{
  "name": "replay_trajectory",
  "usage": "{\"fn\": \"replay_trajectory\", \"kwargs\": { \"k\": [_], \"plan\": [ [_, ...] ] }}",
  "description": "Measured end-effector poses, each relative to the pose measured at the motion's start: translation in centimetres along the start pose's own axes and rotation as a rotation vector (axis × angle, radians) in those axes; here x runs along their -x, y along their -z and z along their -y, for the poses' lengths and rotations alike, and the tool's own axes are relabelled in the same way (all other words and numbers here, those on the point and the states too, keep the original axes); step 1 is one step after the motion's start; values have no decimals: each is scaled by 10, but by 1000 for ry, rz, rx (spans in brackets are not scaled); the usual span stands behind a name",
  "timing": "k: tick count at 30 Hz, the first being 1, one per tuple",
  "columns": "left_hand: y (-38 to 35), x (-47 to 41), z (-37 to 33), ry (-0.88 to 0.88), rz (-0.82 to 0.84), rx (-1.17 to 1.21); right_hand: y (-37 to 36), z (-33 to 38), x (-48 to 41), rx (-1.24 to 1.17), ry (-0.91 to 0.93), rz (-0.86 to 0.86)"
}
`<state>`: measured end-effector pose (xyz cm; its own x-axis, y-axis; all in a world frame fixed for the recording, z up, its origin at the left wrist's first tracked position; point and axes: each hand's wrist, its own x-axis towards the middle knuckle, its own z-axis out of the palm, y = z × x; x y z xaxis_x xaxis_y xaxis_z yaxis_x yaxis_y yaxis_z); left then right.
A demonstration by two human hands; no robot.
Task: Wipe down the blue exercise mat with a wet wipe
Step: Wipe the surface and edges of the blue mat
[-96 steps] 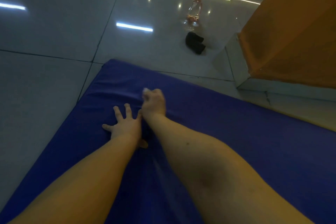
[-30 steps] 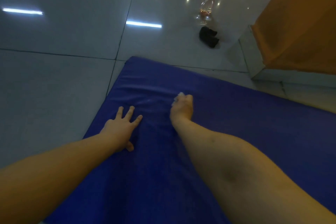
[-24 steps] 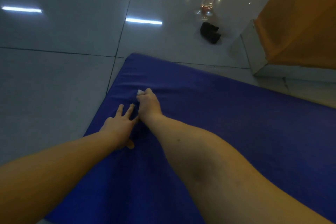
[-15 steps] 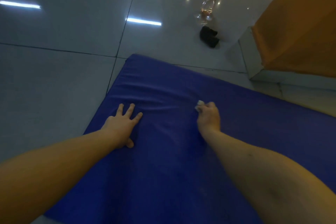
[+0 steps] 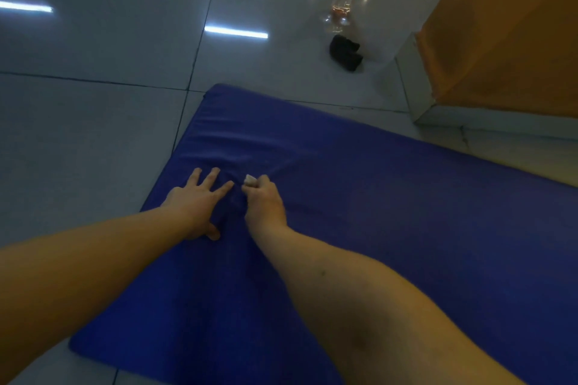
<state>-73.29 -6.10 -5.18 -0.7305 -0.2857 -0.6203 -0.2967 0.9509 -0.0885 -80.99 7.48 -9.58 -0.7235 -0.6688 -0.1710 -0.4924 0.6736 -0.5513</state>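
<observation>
On wrinkled blue mat: left hand flat, splayed; right hand clutching white wipe.

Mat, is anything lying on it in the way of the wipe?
Only the left hand, pressed flat on the mat right beside the wipe held by the right hand. Ahead and to the right, nothing visible blocks it.

The blue exercise mat lies flat on the tiled floor, its long side running diagonally from upper left to lower right. The surface is deep blue; shallow creases fan out near its far left corner. The wet wipe is a small white wad, pinched in the right hand and pressed onto the mat at those creases, near the left edge.
</observation>
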Motion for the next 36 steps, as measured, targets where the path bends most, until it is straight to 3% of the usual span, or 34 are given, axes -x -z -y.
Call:
{"fn": "replay_trajectory", "kwargs": {
  "k": [4, 7, 11, 15, 19, 23, 26, 30, 34, 36],
  "plan": [
    [-3, 6, -2, 25, 0, 60, 46, -76, 19, 61, -98, -71],
    [-6, 12, -6, 39, -15, 88, 79, -126, 45, 10, -374, -250],
    [-11, 25, -14, -4, -75, 31, 76, -128, 54, -117, -587, -397],
    [-23, 36, -17, -69, -128, -31, 17, -63, 36, -142, -450, -407],
    [-35, 46, -14, -61, -132, -26, -32, 9, 34, -227, -157, -126],
    [-40, 59, -8, -84, -117, -20, -19, -11, 33, -69, -4, -8],
    [-46, 68, -4, -101, -84, 10, 12, -60, 56, -104, -71, -93],
    [-49, 80, -4, -120, -13, 34, 62, -123, 92, -47, -345, -245],
    [-55, 95, -7, -127, 43, 11, 50, -120, 92, -18, -539, -308],
    [-59, 103, -9, -125, 74, -1, 29, -84, 82, -44, -472, -277]
  ]
}}
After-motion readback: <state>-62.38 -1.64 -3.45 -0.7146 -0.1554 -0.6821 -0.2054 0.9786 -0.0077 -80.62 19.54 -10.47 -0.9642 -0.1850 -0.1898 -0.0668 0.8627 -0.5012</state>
